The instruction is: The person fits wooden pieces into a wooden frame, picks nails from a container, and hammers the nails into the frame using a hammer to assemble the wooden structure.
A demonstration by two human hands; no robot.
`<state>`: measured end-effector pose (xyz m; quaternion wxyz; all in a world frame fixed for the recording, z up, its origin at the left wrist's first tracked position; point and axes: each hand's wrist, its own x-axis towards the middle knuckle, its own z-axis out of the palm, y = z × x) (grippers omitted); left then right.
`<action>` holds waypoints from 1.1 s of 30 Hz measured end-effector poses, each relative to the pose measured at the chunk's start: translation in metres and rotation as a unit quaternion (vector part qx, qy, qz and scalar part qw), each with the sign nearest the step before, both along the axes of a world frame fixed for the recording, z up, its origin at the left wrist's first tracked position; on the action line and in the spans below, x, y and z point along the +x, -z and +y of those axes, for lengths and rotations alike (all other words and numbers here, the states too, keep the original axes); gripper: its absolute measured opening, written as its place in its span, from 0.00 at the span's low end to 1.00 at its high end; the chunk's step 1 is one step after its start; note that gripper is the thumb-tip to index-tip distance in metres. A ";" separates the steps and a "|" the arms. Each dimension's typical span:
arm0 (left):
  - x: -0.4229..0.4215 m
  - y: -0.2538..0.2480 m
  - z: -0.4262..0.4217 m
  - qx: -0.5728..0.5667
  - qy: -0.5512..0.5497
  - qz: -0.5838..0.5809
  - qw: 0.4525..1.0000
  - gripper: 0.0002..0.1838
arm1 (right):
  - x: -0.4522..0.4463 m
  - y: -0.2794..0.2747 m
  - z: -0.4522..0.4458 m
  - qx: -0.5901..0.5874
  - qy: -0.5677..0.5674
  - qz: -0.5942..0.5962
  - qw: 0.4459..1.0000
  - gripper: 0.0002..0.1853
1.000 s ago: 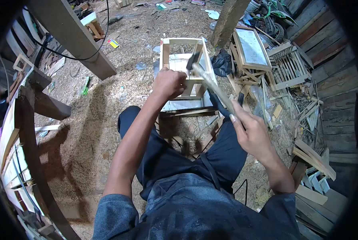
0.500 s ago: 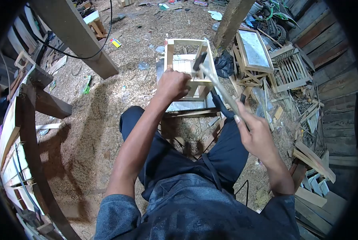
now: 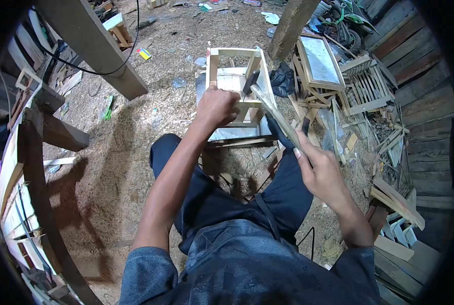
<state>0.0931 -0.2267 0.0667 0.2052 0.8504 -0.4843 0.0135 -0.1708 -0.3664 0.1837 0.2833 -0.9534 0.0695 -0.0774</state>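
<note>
My right hand (image 3: 321, 165) is wrapped round the wooden handle of a hammer (image 3: 275, 111). The dark hammer head is over the near right part of a pale wooden frame (image 3: 235, 52), close to its front rail. My left hand (image 3: 217, 105) is closed at the near left corner of this frame, the back of the hand facing up. Whatever its fingers grip is hidden beneath them. Under the frame lies a light board or low bench top (image 3: 234, 133), between my knees.
A dark tool-like handle (image 3: 282, 133) lies by the right knee. Framed panels (image 3: 321, 58) and a slatted wooden piece (image 3: 367, 87) lean at right. Posts (image 3: 107, 56) stand at left and behind. Wood shavings cover the floor (image 3: 115, 188), with offcuts (image 3: 397, 203) at right.
The hammer head has come down slightly, nearer to the frame's front rail. My right hand has lowered a little with it, and my left hand stays at the frame's corner.
</note>
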 end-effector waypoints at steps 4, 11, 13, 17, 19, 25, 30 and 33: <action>-0.002 0.001 0.001 -0.007 0.000 0.003 1.000 0.09 | 0.003 -0.003 0.009 0.043 0.091 -0.150 0.984 0.24; 0.000 -0.001 -0.002 0.048 0.003 0.002 0.999 0.13 | 0.002 -0.013 0.011 0.067 0.100 -0.054 0.991 0.25; -0.002 -0.002 -0.001 0.025 -0.003 -0.015 1.000 0.13 | 0.003 0.000 0.010 0.065 0.092 -0.142 0.983 0.24; 0.004 -0.002 -0.003 0.029 0.009 0.001 1.000 0.14 | 0.001 0.002 0.000 0.004 -0.021 -0.027 0.999 0.26; 0.000 -0.002 -0.002 0.028 -0.002 -0.008 1.000 0.13 | 0.002 -0.010 0.012 0.064 0.085 -0.067 0.992 0.27; 0.005 0.001 -0.001 0.004 0.020 -0.012 1.000 0.13 | 0.002 0.015 -0.001 0.009 -0.001 -0.068 0.998 0.25; 0.003 -0.004 0.000 -0.018 0.040 0.024 0.999 0.11 | 0.018 0.028 -0.002 0.078 0.109 -0.080 0.988 0.19; 0.003 -0.004 0.001 -0.037 0.035 0.017 0.999 0.10 | 0.044 0.042 -0.004 0.094 0.110 -0.045 0.988 0.16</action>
